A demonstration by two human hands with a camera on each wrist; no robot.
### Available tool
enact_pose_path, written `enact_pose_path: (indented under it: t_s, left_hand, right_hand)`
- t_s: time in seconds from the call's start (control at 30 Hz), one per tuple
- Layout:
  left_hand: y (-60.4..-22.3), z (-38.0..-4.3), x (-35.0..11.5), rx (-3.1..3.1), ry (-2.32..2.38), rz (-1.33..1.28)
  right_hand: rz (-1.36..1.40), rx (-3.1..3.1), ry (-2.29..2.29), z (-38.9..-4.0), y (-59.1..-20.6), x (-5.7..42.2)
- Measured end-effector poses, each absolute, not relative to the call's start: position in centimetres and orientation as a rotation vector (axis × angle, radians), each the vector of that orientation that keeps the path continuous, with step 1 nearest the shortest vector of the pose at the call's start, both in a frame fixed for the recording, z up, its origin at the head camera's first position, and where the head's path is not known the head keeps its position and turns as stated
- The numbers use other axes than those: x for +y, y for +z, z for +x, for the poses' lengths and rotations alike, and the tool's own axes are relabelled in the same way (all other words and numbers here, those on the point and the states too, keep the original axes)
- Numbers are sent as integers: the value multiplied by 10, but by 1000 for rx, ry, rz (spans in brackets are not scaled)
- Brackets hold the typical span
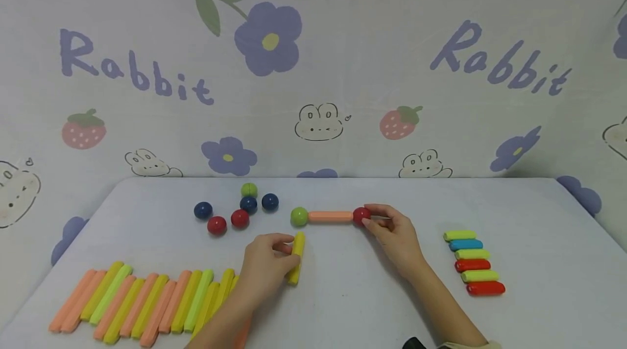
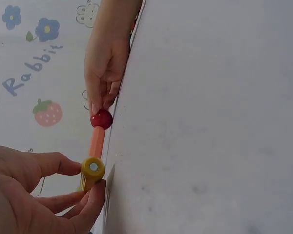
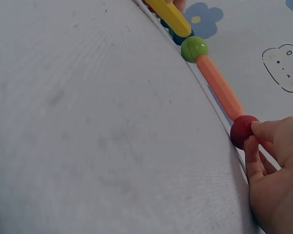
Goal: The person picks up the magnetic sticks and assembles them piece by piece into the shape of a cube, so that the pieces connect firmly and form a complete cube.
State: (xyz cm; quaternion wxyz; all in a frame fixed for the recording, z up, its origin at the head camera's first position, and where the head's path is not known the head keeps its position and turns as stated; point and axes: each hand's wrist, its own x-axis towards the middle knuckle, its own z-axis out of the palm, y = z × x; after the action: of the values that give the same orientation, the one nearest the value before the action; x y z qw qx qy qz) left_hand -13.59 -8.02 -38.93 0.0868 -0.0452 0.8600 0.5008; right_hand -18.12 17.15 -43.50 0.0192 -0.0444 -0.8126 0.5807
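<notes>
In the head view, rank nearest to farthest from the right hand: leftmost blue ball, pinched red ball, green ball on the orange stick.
1. Red ball, pinched by the right hand
2. Green ball, left end of the orange stick
3. Blue ball, farthest left

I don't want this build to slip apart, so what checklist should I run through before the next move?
Assuming the yellow stick likely joins the nearer green ball next:

1. Left hand grips the yellow stick: ok.
2. Right hand pinches the red ball at the build's end: ok.
3. Orange stick meets the red ball and the green ball, with no visible gap: ok.
4. Yellow stick touches that green ball: not ok; the head view shows a gap.
5. Yellow stick's far end has a silver disc like the near one: cannot tell; it is turned away.
</notes>
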Motion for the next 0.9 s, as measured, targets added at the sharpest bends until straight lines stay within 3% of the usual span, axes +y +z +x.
enact_pose_path:
  t_s: [0.37, 0.9]
  left_hand:
    - [-394, -160, -76, 2620, 1528, -180]
    - [-393, -196, -91, 2646, 1220, 251]
  right_hand:
    - [-130, -2518, 1788, -181, -435, 172]
    - [17, -2545, 1714, -178, -432, 169]
